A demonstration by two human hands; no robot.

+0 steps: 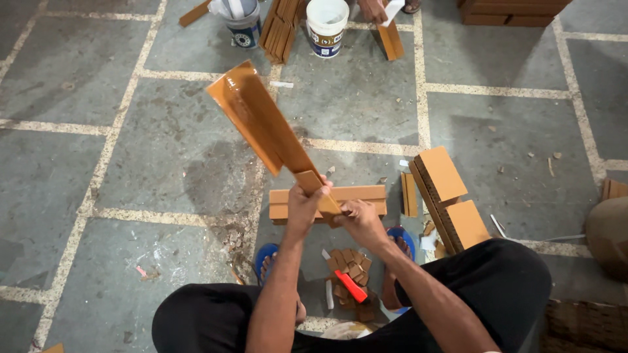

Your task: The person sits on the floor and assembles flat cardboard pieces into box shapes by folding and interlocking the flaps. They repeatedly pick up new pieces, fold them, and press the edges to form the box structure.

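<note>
Head view: left hand (304,208) and right hand (361,222) both clamped around the lower end of a glossy orange-brown wooden paddle (261,117), raised tilted up-left above the floor (131,150).

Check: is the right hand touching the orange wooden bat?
Touching. The head view shows the right hand closed on the handle end of the orange bat, just below the left hand.

We cannot see the lower end of the brown paddle-shaped board (261,117), since the left hand (305,208) and right hand (361,221) cover it. The wooden block (360,194) behind them is partly hidden too. At the top edge, the white bucket (326,26) and another person's hand (374,9) are cut off. The brown rounded object (608,232) runs past the right edge.
</note>
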